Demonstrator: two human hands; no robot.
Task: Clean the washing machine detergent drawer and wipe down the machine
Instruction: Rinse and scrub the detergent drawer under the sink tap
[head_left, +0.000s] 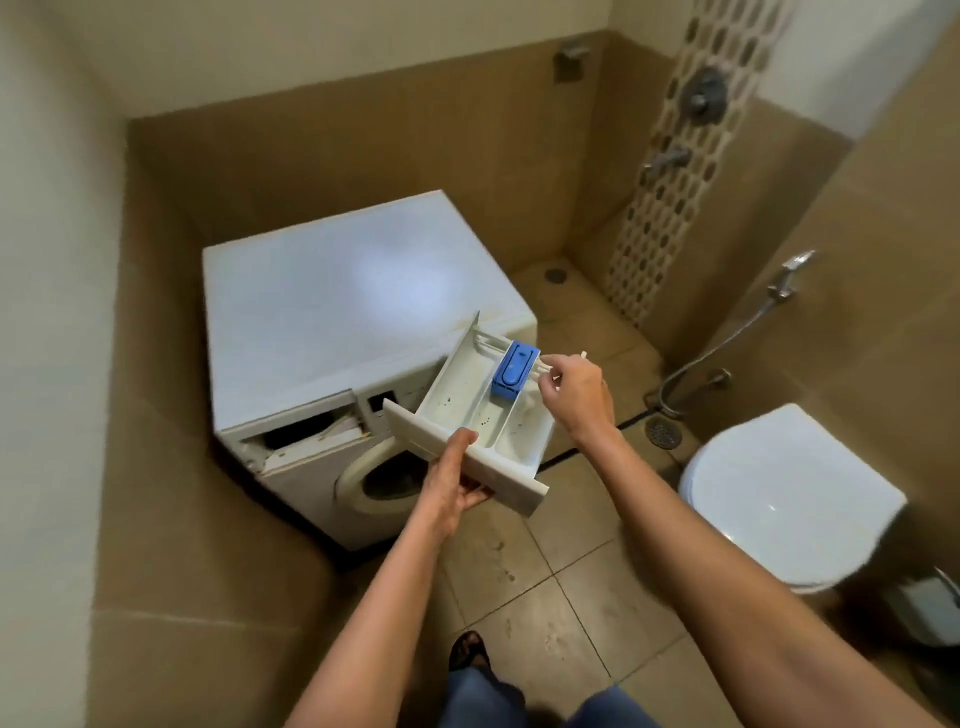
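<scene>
My left hand (453, 480) grips the flat front panel of the speckled white plastic detergent drawer (462, 395), held clear before the boxy washing machine (337, 291). My right hand (571, 397) pinches its far edge beside the blue rectangular insert (514, 370). A glossy toilet (779, 493) stands right of the machine.

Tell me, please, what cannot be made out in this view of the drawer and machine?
Head view only.
The left hand: fingertips hidden under the front panel of the drawer.
Thin white part at the drawer's rear, pinched by the right hand: too small, half covered by fingers.
The drawer slot in the washing machine: too dark inside.
</scene>
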